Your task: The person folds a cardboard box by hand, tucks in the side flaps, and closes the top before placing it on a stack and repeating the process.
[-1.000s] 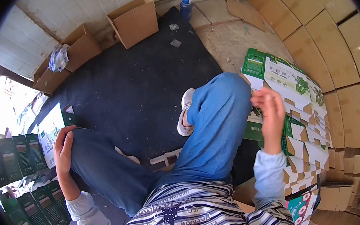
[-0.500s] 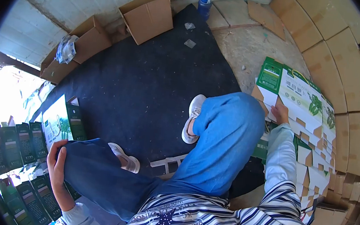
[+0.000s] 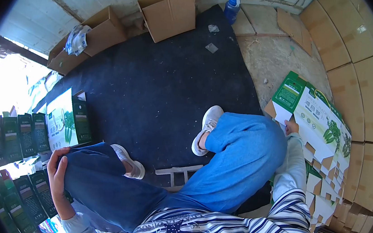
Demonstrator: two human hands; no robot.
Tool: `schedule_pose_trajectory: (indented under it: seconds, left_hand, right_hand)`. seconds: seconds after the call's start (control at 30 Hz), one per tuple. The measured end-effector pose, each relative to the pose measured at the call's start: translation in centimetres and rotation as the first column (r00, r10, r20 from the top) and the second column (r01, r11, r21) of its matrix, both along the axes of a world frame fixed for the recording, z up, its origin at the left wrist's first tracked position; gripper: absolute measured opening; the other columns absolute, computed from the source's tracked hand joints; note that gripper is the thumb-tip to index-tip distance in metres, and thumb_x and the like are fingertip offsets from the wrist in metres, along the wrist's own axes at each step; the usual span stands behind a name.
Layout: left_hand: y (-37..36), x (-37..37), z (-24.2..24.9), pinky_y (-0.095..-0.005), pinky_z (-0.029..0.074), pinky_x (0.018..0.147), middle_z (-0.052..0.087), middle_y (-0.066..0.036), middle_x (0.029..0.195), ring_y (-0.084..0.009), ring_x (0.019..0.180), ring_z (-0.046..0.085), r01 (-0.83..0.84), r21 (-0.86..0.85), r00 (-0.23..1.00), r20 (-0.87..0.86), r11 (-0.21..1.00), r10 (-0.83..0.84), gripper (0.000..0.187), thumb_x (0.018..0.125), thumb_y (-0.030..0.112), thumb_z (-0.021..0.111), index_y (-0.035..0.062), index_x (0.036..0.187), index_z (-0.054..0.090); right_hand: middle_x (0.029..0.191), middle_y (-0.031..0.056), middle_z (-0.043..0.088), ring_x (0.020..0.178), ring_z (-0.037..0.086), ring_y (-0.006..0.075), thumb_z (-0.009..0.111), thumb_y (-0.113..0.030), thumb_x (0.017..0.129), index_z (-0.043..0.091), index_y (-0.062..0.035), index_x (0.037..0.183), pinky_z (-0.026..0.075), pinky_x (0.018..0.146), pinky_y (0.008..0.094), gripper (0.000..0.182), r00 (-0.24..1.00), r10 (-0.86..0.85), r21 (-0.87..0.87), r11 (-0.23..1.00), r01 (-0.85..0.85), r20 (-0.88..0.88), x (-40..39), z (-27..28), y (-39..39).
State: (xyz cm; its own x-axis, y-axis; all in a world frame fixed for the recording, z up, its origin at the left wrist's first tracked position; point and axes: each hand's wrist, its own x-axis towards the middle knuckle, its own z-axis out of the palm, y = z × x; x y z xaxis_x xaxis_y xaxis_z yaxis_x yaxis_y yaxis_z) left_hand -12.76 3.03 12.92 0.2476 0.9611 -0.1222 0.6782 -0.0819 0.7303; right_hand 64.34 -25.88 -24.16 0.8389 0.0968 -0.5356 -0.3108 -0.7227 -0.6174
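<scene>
My left hand (image 3: 57, 172) rests on my left knee, its fingers laid over the dark trouser leg and holding nothing. Out to the right, my right hand (image 3: 291, 127) is closed on the near edge of a flattened printed carton (image 3: 315, 112), white and green with a leafy vegetable picture. That carton lies on top of a stack of similar flat cartons (image 3: 324, 188). Part of my right hand's grip is hidden under the cardboard edge. Beside my left knee stands an upright printed carton (image 3: 62, 121), with rows of dark green cartons (image 3: 16, 139) next to it.
A black mat (image 3: 163, 77) covers the floor ahead. Brown open boxes (image 3: 172, 17) stand along the wall, one with a blue-white plastic packet (image 3: 76, 40). A blue bottle (image 3: 232, 10) stands at the back. Stacked brown cartons (image 3: 346, 88) line the right side.
The view has shifted, so the surroundings sit differently in the frame. My right hand stays at the flat carton's near edge; that carton appears slightly turned. My left hand remains on the knee.
</scene>
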Motion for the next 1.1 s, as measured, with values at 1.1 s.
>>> schedule_pose_trajectory:
  seconds: [1.1]
  left_hand:
    - [3.5, 15.4, -2.0, -0.0418, 0.034, 0.106, 0.036, -0.025, 0.138, -0.0383, 0.128, 0.038, 0.354, 0.432, 0.904, 0.071, 0.830, -0.422, 0.093, 0.075, 0.050, 0.072, -0.0017, 0.139, 0.028]
  right_hand:
    - [0.070, 0.0009, 0.053, 0.066, 0.053, 0.0114, 0.055, -0.019, 0.095, 0.054, 0.0027, 0.099, 0.048, 0.065, 0.0232, 0.022, 0.408, 0.912, 0.998, 0.025, 0.051, -0.043, -35.2, 44.7, 32.9]
